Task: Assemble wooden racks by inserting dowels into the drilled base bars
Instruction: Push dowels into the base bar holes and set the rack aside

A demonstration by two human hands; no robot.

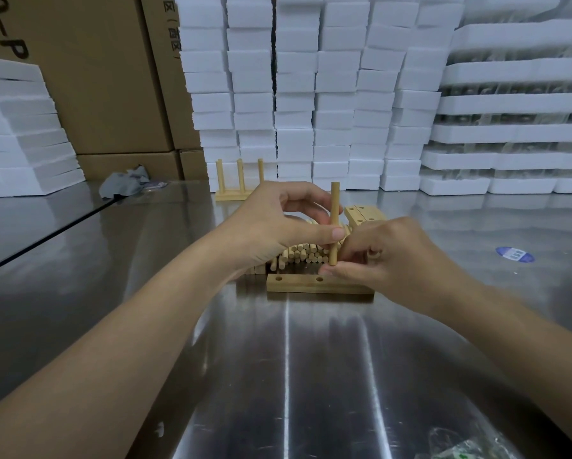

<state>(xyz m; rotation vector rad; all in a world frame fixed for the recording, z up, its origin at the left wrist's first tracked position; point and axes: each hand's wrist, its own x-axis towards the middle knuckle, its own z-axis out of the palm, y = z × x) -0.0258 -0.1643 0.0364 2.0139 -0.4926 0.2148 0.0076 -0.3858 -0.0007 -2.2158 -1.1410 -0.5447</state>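
**Wood poised, not yet seated**

Pale round wooden dowel [335, 207] stands upright, its foot just above the flat drilled wooden base bar [297, 283] on the steel table [278, 359]. The left hand [274, 223] pinches its mid-shaft and the right hand [387, 256], fingers curled, nips its foot. If the dowel tilts, the tip may miss the hole, jam, or shove the bar sideways.

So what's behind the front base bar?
A pile of loose dowels, then spare drilled bars, and a finished rack farther back. The left hand and right hand, holding an upright dowel, hide part of the pile.
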